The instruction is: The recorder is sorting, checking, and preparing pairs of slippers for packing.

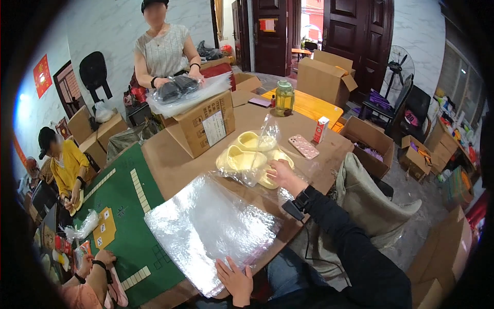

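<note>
Pale yellow slippers (246,159) in clear plastic (269,127) on brown tabletop (172,172), beneath and beyond right hand (281,173), fingers curled, whether pinching cannot be told, left hand (237,282) spread on near edge of transparent sheeting (200,226).

Pale marbled walls (110,31), dark panelled doors (355,26)

Pink patterned phone (304,147) lies on flat brown tabletop (167,175); small upright red-and-white carton (321,130) stands just beside. Round lidded glass jar (284,99) with yellowish-green contents near far table edge. Dark green mat (121,181) bears rows of pale rectangles (139,190). Beyond: orange wooden table (309,106), large open brown cardboard box (323,80) behind it, round wire-caged fan (399,64) near pale marbled wall (428,36), dark brown panelled wooden door (270,49).
</note>
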The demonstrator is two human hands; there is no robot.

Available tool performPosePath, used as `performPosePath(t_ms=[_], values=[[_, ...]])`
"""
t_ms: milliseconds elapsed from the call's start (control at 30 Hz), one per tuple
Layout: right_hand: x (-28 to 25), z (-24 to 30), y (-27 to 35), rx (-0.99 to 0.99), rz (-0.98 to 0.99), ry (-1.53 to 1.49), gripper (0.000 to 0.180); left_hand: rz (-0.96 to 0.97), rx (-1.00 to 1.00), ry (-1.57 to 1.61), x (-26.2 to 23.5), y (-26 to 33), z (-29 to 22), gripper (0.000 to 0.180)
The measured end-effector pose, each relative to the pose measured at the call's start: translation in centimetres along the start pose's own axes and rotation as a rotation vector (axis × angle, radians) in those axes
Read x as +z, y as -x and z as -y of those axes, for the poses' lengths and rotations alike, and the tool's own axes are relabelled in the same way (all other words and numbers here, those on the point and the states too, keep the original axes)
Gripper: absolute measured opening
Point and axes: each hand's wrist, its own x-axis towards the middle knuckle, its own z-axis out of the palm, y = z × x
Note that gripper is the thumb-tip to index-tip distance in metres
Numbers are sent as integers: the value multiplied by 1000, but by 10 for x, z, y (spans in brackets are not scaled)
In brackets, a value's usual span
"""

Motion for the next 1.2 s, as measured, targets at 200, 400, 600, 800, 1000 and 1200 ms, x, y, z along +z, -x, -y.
performPosePath(t_ms=[200,400,600,800,1000,1200], values=[[15,8,67,-582,-28,419,58,4,94,36,-9,2,2,79],[50,-9,144,-746,543,574,51,20,163,301,-48,-13,15,71],[55,-41,208,-980,954,824,56,-189,221,386,-105,-46,21,41],[41,-58,240,-1432,960,997,53,-507,111,244,-150,-49,37,26],[32,-69,252,-1457,1022,996,44,-714,66,187,-179,-45,47,22],[22,-100,278,-844,1396,945,35,-774,112,119,-181,-58,40,21]])
